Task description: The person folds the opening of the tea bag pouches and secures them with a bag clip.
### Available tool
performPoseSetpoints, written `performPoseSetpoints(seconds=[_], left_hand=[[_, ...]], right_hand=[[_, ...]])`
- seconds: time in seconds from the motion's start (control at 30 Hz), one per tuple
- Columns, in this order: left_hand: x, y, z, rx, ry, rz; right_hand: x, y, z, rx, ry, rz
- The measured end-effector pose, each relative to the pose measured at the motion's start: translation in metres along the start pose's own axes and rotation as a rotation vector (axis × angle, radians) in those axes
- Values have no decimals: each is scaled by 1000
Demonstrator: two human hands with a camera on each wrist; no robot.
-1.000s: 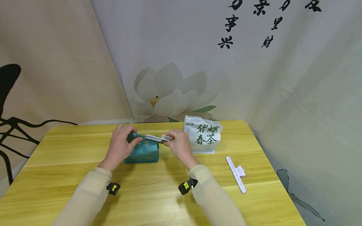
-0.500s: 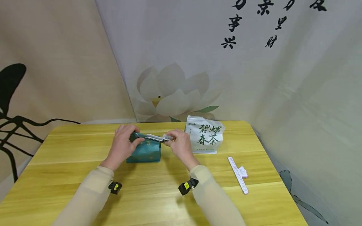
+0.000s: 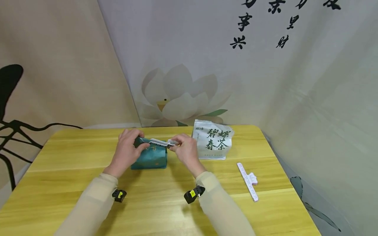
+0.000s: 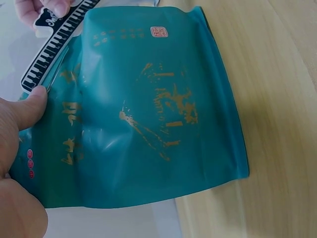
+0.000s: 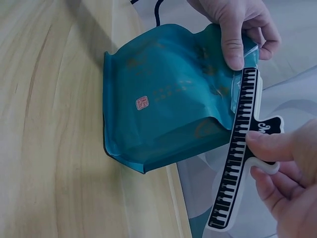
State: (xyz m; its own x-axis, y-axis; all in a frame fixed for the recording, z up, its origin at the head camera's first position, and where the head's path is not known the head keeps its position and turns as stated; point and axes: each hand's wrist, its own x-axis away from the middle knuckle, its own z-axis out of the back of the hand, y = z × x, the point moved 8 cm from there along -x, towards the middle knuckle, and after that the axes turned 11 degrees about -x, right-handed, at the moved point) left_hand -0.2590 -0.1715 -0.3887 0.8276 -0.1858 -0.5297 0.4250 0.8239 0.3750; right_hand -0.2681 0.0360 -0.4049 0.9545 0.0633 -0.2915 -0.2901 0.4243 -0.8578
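A teal tea bag [image 3: 149, 159] with gold print stands on the table, its top edge folded over. My left hand [image 3: 127, 150] pinches that top at its left end, the thumb [image 4: 34, 106] lying on the fold in the left wrist view. My right hand [image 3: 187, 150] pinches the handle of a long sealing clip [image 5: 235, 153] printed with black and white piano keys. The clip lies along the bag's top edge, one end close to the left thumb and the other sticking out past the bag. Whether its jaws grip the bag cannot be told.
A white tea bag [image 3: 212, 141] with green characters stands behind and right of my right hand. Further right, a white sealing clip [image 3: 248, 182] lies on the wooden table [image 3: 165, 209]. A printed backdrop [image 3: 183, 49] hangs behind the table's far edge.
The piano-key clip and my right hand have edged slightly left along the top of the teal bag. My left hand and the bag stay nearly still.
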Motion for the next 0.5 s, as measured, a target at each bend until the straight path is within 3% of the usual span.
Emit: performPoseSetpoints(seconds=[0.5], left_hand=[[-1,-1,0,-11,-1,12]], right_hand=[[-1,-11,-5,8,24,41]])
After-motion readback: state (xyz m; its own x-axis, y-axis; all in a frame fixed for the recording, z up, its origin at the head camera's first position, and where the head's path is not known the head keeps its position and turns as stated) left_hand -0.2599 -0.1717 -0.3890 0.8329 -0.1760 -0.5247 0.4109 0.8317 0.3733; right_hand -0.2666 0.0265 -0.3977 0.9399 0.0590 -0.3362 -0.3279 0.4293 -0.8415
